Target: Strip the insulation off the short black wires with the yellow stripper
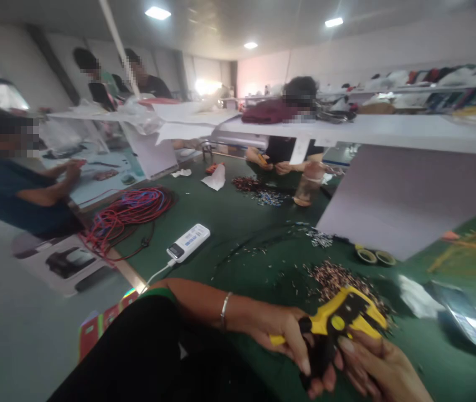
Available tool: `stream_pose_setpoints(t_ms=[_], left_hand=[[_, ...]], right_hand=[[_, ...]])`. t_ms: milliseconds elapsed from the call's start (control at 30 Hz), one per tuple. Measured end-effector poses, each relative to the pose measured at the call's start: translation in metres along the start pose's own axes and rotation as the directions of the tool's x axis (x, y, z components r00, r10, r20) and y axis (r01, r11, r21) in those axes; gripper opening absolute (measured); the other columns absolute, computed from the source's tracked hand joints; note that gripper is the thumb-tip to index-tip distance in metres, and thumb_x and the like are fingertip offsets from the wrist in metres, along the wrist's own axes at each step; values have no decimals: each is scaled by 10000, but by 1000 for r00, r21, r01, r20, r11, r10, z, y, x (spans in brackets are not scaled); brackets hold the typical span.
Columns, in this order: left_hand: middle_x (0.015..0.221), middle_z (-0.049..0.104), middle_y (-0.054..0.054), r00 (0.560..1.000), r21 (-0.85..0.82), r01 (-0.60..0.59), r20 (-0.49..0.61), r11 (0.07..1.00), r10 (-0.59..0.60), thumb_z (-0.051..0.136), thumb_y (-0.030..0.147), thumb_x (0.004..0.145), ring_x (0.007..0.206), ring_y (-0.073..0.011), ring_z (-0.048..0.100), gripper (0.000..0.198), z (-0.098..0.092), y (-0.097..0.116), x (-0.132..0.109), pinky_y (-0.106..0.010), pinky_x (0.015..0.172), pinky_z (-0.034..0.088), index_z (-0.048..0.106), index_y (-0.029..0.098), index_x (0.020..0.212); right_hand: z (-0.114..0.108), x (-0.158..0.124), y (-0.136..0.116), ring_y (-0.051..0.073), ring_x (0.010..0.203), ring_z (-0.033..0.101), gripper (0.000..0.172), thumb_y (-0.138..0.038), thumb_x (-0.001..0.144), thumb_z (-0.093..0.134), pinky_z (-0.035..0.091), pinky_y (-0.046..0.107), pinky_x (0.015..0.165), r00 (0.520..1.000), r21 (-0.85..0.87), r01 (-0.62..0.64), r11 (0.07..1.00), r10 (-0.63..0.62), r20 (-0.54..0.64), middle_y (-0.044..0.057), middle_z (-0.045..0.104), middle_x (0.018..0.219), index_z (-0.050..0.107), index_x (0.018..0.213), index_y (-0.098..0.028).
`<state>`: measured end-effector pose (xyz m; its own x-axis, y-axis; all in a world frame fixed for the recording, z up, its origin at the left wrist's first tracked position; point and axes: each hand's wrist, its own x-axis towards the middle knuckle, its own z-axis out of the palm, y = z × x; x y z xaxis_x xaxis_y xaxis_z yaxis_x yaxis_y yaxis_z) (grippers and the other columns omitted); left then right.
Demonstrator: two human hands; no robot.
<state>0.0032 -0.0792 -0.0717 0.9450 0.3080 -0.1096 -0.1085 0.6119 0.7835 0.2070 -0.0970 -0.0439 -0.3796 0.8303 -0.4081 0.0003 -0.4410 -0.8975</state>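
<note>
A yellow and black wire stripper [340,321] is at the lower right, over the green tabletop. My left hand [290,338], a silver bracelet on its wrist, is wrapped round the tool's handles. Close against the lower side of the tool's head, my right hand [374,360] has its thumb and fingers pinched together. Whatever lies between those fingertips is too small or hidden to make out. Just behind the tool spreads a heap of small copper-coloured pieces [332,279].
A white power bank [190,243] with a cable lies left of centre, near coiled red and blue wires [137,209]. Tape rolls [375,256], white tissue [419,297] and a phone [467,315] lie right. A white shelf [367,133] crosses the table; co-workers sit beyond and left.
</note>
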Motion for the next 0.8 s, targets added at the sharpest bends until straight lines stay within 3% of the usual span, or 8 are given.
stream_pose_setpoints(t_ms=[133,200,267,433,600,800], left_hand=[[805,689,-62,992,-43,-95,-81,994,92,753,182,549,661,-211,656,474,21,21,-18,-375,666,525,650,128,1008],[800,681,-58,991,-48,-101,-98,994,96,719,142,563,675,-190,649,478,26,33,-24,-341,692,504,637,118,1033],[831,673,-63,990,-78,-97,-107,992,88,701,127,585,715,-185,637,452,28,44,-27,-335,703,504,622,124,1030],[826,662,-62,990,-82,-95,-108,992,86,665,131,582,717,-191,612,484,29,52,-26,-360,701,514,624,133,1065],[851,669,-81,994,-100,-90,-75,991,82,638,127,564,735,-208,616,547,25,49,-27,-388,713,515,618,118,1111],[822,665,-72,995,-114,-87,-62,990,81,635,116,549,721,-200,612,534,26,52,-27,-382,708,512,625,109,1082]], right_hand=[[13,-10,-22,96,437,479,355,-426,625,862,414,246,452,987,151,141,978,-151,54,40,622,543,672,584,-130],[14,-11,-31,141,527,593,312,-393,644,845,493,279,547,978,244,160,956,-186,89,66,704,674,735,778,-134],[11,-11,-35,163,586,648,333,-365,664,830,519,288,584,970,312,220,924,-241,30,69,734,736,747,901,-146],[1,-10,-35,113,425,576,221,-371,754,776,441,246,441,939,276,339,899,-305,-159,31,707,609,757,814,-160],[-3,-10,-33,53,326,446,260,-414,758,779,325,192,356,927,222,356,908,-312,-209,-5,640,487,772,807,-158],[-4,-12,-33,56,334,431,325,-456,810,721,303,197,349,896,59,377,924,-348,-276,-15,590,450,793,855,-143]])
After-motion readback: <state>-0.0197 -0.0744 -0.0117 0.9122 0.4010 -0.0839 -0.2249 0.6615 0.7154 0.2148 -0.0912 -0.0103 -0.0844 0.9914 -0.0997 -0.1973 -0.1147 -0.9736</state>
